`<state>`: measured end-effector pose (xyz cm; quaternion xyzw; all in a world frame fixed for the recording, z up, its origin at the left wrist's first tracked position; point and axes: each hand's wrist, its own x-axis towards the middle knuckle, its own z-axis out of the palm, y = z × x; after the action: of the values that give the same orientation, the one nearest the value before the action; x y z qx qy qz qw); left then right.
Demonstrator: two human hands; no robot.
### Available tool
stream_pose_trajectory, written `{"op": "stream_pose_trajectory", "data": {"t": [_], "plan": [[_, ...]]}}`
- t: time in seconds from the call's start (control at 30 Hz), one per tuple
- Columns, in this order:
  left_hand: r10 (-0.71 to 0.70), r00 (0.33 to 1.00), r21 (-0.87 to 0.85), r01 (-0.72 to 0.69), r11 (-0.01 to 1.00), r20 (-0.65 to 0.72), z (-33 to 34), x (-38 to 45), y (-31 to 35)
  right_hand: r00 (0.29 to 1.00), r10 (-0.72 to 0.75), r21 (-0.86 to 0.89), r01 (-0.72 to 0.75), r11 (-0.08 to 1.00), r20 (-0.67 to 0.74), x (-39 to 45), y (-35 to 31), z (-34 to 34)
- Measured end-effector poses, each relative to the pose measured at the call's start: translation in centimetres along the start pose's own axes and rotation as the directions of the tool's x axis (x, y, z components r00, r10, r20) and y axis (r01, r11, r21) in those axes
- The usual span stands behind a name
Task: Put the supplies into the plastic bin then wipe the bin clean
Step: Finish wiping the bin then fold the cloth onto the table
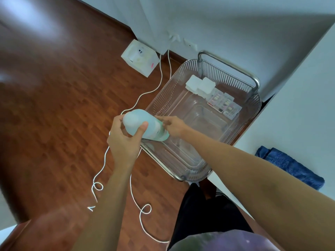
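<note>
A clear ribbed plastic bin (pixel 163 98) rests on a metal-framed cart beside a white surface. At its far end lie white folded pads (pixel 200 85) and small clear boxes of coloured items (pixel 224 105). My left hand (pixel 125 140) grips a pale green bottle (pixel 139 124) tilted over the bin's near left rim, cap end pointing into the bin. My right hand (pixel 173 125) reaches across and touches the bottle's cap end; its fingers are partly hidden behind the bottle.
A blue towel (pixel 290 165) lies on the white surface at the right. White cables (pixel 141 214) loop across the wooden floor. A white box (pixel 140 57) sits on the floor by the wall. The cart's metal handle (pixel 253 78) rises behind the bin.
</note>
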<state>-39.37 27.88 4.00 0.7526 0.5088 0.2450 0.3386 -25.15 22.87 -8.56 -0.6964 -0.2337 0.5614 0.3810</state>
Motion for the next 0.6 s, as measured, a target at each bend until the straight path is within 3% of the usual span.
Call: {"op": "stream_pose_trajectory", "data": {"t": [0.4,0.5,0.53,0.6], "plan": [[-0.058,0.998,0.01,0.058,0.998,0.028,1.0,-1.0,0.0,1.0,-0.001,-0.004,0.001,1.0,0.01,-2.0,-1.2,-0.3],[-0.182,0.981,0.027,0.181,0.983,0.071,1.8,-2.5,-0.4,0.977,-0.147,-0.127,0.127,0.984,-0.157,-4.0,-2.0,-1.9],[-0.258,0.961,0.029,0.257,0.966,0.096,2.1,-3.3,-0.5,0.943,-0.229,-0.188,0.186,0.964,-0.242,-4.7,-2.3,-2.7],[-0.348,0.923,0.023,0.349,0.937,0.165,2.6,-4.5,-1.7,0.809,-0.398,-0.329,0.27,0.905,-0.432,-6.1,-2.7,-4.7]]}}
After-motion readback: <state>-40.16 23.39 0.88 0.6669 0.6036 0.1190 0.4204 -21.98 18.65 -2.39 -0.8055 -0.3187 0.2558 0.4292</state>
